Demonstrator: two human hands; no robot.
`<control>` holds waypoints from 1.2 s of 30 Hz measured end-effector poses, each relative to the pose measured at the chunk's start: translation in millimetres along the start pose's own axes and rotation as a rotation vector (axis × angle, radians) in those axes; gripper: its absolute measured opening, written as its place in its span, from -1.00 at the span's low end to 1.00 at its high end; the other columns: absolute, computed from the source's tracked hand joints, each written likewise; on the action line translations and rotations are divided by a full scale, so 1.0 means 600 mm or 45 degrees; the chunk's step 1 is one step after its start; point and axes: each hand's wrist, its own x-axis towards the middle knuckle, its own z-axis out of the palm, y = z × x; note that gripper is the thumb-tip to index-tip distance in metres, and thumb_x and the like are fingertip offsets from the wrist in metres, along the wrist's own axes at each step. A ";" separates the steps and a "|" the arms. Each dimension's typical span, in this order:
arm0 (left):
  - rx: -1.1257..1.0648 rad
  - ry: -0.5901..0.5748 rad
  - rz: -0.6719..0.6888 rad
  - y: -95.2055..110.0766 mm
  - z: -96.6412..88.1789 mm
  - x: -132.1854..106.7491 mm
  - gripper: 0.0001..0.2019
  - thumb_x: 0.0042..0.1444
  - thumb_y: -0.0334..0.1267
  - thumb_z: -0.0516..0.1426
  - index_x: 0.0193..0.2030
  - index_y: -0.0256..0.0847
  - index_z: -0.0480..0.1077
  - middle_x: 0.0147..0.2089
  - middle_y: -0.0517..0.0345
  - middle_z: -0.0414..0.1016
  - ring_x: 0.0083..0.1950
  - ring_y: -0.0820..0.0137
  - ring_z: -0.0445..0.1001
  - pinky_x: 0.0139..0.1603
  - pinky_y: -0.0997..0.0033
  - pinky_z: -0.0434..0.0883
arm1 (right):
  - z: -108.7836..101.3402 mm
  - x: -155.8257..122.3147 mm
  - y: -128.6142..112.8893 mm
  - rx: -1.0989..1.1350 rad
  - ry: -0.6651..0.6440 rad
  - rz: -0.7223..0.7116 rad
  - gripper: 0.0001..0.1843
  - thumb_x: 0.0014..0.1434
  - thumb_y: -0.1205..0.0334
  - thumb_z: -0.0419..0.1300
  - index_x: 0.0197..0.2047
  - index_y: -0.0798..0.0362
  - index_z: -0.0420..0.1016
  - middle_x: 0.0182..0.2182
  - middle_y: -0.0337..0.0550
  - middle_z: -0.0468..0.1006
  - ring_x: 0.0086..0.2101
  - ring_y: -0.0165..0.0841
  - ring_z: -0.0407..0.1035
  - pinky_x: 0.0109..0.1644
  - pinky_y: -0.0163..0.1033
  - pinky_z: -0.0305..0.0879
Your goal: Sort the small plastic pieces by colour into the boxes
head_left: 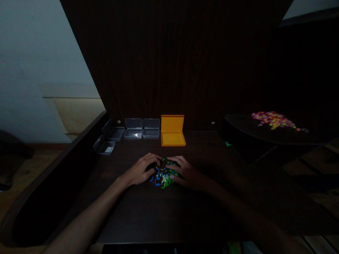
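A loose pile of small blue, green, white and yellow pieces (164, 178) lies on the dark wooden table (151, 214); their exact kind is too small to tell. My left hand (141, 169) rests at the left edge of this pile, its fingers curved and apart. On the opposite side my right hand (187, 173) reaches over the pile with fingers spread, the fingertips at the green and blue pieces. Neither hand visibly holds anything. Some pieces are partly hidden under the fingers.
Behind the pile stands an open yellow box (173, 139). Left of it are several open clear plastic cases (133, 133). A heap of pink, red and yellow bits (273, 120) sits on a dark side shelf (242, 127). A raised panel (61, 165) borders the table's left.
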 end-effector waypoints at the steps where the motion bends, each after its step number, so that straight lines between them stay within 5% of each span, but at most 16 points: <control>1: -0.012 0.011 0.003 -0.001 0.001 0.000 -0.82 0.16 -0.41 0.03 -0.14 -0.18 0.39 0.13 0.03 0.41 0.17 0.25 0.35 0.22 0.17 0.30 | 0.000 0.000 0.000 0.003 0.014 0.002 -0.58 0.32 0.10 0.06 0.18 0.07 0.35 0.20 0.12 0.27 0.18 -0.12 0.10 0.23 0.13 0.20; 14: 0.008 0.010 -0.003 0.005 0.003 0.004 -0.72 0.09 -0.40 0.09 -0.05 -0.18 0.44 0.12 0.03 0.44 0.15 0.23 0.38 0.23 0.13 0.31 | -0.006 0.000 -0.005 -0.009 -0.014 -0.059 -0.64 0.32 0.09 0.06 0.09 0.02 0.43 0.12 0.06 0.31 0.14 -0.14 0.13 0.20 0.08 0.21; 25: 0.116 -0.042 0.018 0.010 0.012 0.001 -0.54 0.20 -0.10 0.13 0.24 -0.08 0.30 0.30 -0.03 0.26 0.32 0.12 0.18 0.32 -0.05 0.20 | 0.000 -0.011 0.018 -0.160 0.240 0.029 -0.72 0.33 0.13 0.03 -0.11 0.01 0.52 -0.03 0.01 0.44 -0.03 -0.16 0.25 0.05 0.05 0.19; 36: 0.241 -0.177 0.022 0.018 0.018 0.000 -0.48 0.22 0.02 0.09 0.29 -0.02 0.23 0.39 -0.01 0.14 0.40 0.02 0.05 0.36 -0.17 0.06 | -0.005 -0.007 0.012 -0.141 0.094 0.011 -0.63 0.32 0.06 0.02 0.07 0.02 0.45 0.08 0.06 0.37 0.04 -0.13 0.20 0.10 0.06 0.19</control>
